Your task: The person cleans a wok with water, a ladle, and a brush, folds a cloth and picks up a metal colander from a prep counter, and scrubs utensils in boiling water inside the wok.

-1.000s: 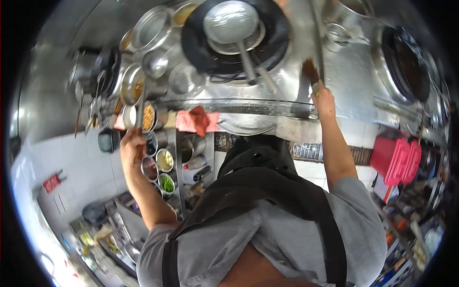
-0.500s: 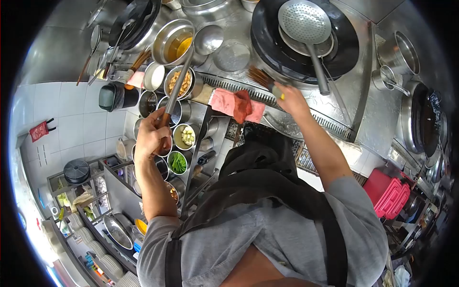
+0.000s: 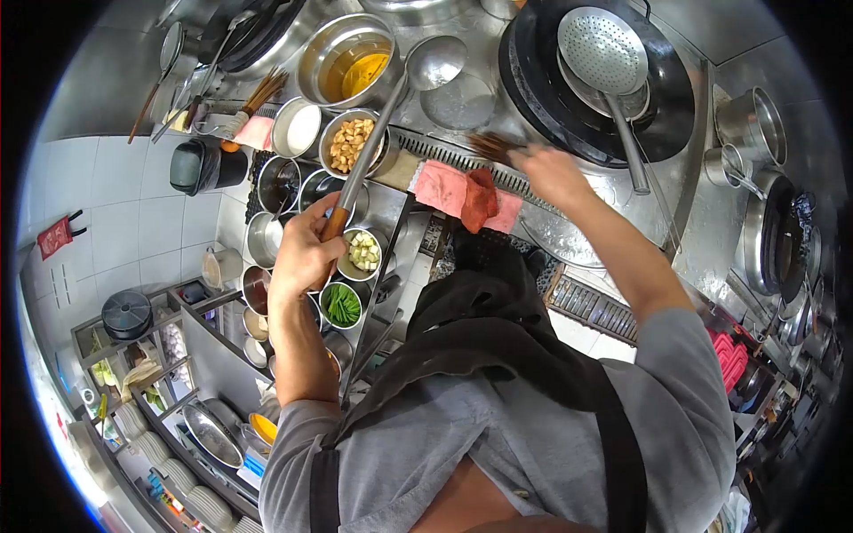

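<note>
My left hand [image 3: 308, 249] is wrapped round the wooden handle of a ladle [image 3: 435, 64], whose metal bowl hangs over the stove top at the back. The ladle's shaft crosses above a pot of nuts or fried pieces [image 3: 352, 144]. In my right hand [image 3: 553, 176] is a bristle brush [image 3: 490, 148], its bristles pointing left over the slotted strip at the stove's front; my fingers cover its grip. Between the hands, pink cloths [image 3: 442, 186] and a crumpled red cloth [image 3: 480, 200] lie on the counter edge.
A black wok [image 3: 533, 80] with a perforated skimmer [image 3: 604, 51] stands at the back right. Left of the ladle is a pot with yellow liquid [image 3: 309, 64]. Tins of chopped greens [image 3: 341, 305] and pale cubes [image 3: 363, 251] stand near my left wrist. Shelves [image 3: 213, 346] line the lower left.
The view has turned slightly, shifting the stove items right. The brush has swung, with its bristles now lower and flatter near the slotted strip. My left hand still holds the ladle.
</note>
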Available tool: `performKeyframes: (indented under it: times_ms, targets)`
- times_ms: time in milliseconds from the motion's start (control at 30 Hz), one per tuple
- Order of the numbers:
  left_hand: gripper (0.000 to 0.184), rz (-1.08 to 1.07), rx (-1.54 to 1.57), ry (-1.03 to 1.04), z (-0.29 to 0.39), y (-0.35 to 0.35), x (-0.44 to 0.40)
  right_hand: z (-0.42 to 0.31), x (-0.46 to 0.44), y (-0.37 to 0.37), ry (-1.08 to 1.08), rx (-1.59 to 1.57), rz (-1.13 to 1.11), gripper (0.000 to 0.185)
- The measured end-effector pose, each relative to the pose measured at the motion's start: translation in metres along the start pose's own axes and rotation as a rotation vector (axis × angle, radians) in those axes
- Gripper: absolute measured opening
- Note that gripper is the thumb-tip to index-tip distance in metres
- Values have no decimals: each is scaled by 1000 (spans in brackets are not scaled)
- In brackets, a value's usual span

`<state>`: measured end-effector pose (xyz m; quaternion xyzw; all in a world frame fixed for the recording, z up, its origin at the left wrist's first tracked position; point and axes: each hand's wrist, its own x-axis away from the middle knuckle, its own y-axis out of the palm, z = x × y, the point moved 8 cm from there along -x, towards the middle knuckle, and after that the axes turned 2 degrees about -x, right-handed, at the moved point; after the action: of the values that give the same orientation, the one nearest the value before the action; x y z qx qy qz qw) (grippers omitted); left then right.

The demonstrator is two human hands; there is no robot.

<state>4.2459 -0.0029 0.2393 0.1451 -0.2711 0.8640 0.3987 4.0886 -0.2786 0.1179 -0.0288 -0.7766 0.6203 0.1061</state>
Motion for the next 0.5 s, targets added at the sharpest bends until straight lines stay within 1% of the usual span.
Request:
performKeyframes:
  times_ms: [100,167,200,267,300,367,467,500]
  targets:
    - [66,-13,-27,11,-6,1,-1,-25,-47,22,-51,-54,61,42]
    - [68,-9,-11,14,-5,4,3,-37,-66,36,-124,-17,14,41]
    - [68,-10,-14,15,-6,7,5,-32,-68,37,-123,-18,17,41]
    - [68,9,68,18,-8,10,9,-17,-67,44,-82,-16,-60,42]
    - [68,3,66,21,-7,10,12,-10,-58,47,-76,-16,-58,42]
    - [64,26,10,-47,-12,9,17,6,-34,53,-42,-50,-74,38]
    - [66,65,-6,-3,-12,8,17,18,32,46,79,-47,-107,39]
    - [67,61,53,-14,-6,10,19,22,54,47,78,-39,-109,42]
